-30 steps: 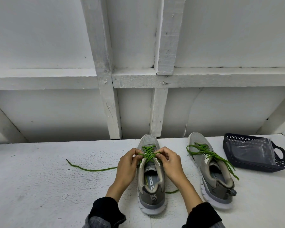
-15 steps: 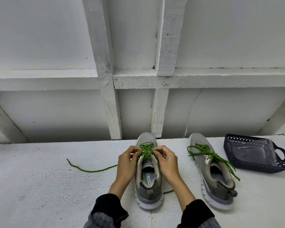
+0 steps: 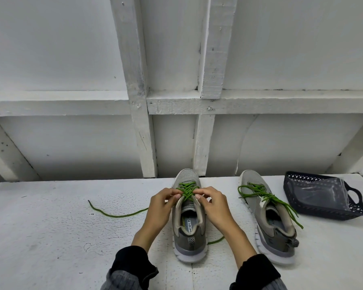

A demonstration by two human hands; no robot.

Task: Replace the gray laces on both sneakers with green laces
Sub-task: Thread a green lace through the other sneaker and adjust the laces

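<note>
A white painted bench top (image 3: 50, 237) carries everything; behind its far edge a white wall of boards and crossed beams (image 3: 138, 105) is seen.

Toward the left half of the bench, a loose tail of green lace (image 3: 113, 214) is laid in a shallow curve, one end free, the other hidden behind the left hand. A second short piece of green lace (image 3: 216, 240) shows at the near right side of the middle sneaker.

The left hand (image 3: 161, 208) is curled, fingertips pinched on the lace at the left side of the eyelet rows. The middle sneaker (image 3: 189, 233), gray with a white sole, is stood toe toward the wall, near the centre of the bench, with its toe at the far edge. Its green lacing (image 3: 187, 188) is crossed over the tongue. The right hand (image 3: 213, 204) is likewise curled and pinched on the lace at the right side. Both hands are placed against the upper, so the top eyelets are partly covered. Dark sleeves (image 3: 132, 266) are at the near edge.

Just right, well apart from the hands, the second sneaker (image 3: 268, 225) is stood at a slight angle. It is laced in green (image 3: 260, 194), ends untied and trailing over its right side.

Near the far right corner a dark perforated basket (image 3: 302, 208) is set, holding a clear plastic bag (image 3: 323, 193); the bag's contents cannot be made out.
</note>
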